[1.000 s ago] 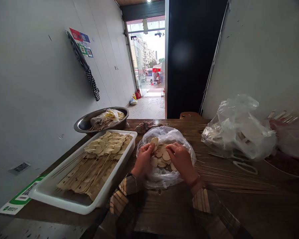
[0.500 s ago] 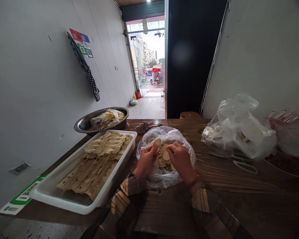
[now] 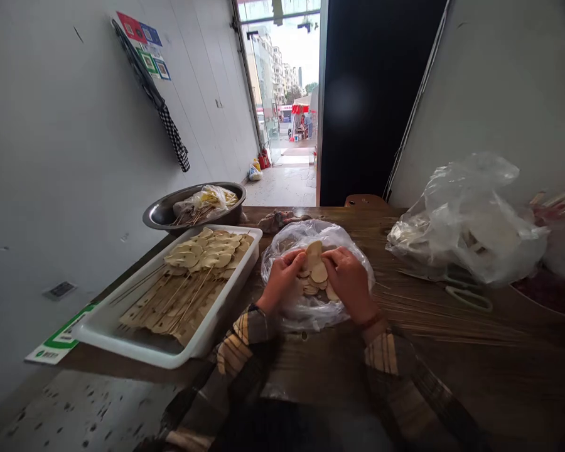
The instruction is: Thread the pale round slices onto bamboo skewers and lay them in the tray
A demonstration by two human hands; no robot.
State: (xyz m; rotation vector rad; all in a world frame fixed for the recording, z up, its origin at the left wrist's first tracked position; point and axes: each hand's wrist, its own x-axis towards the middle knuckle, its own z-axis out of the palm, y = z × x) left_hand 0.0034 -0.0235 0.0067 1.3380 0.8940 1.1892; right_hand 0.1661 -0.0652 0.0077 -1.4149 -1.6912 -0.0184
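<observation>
Above an open clear plastic bag (image 3: pixel 289 235), my left hand (image 3: pixel 282 276) pinches the left edge of a thin, pale beige slice (image 3: pixel 314 251), held upright. Facing it, my right hand (image 3: pixel 351 279) has its fingers closed on the slice's right edge. No skewer can be made out between the fingers now. Loose slices (image 3: pixel 313 287) of the same rounded kind lie in the bag beneath. To the left, a white plastic tray (image 3: pixel 169 361) holds rows of such slices threaded on thin wooden skewers (image 3: pixel 195 298).
Behind the tray stands a metal basin (image 3: pixel 153 220) with bagged skewered food. Right of the bag, bare skewers (image 3: pixel 437 317) lie spread on the dark wooden table (image 3: pixel 306 370). Scissors (image 3: pixel 468 298) and a bulky clear plastic bag (image 3: pixel 475 220) are beyond. A crumpled cloth (image 3: pixel 277 220) lies at the back.
My right hand has come close to the slice and now grips its edge; the skewer it held earlier no longer shows. The slice stands more upright between both hands. The camera view has tilted down.
</observation>
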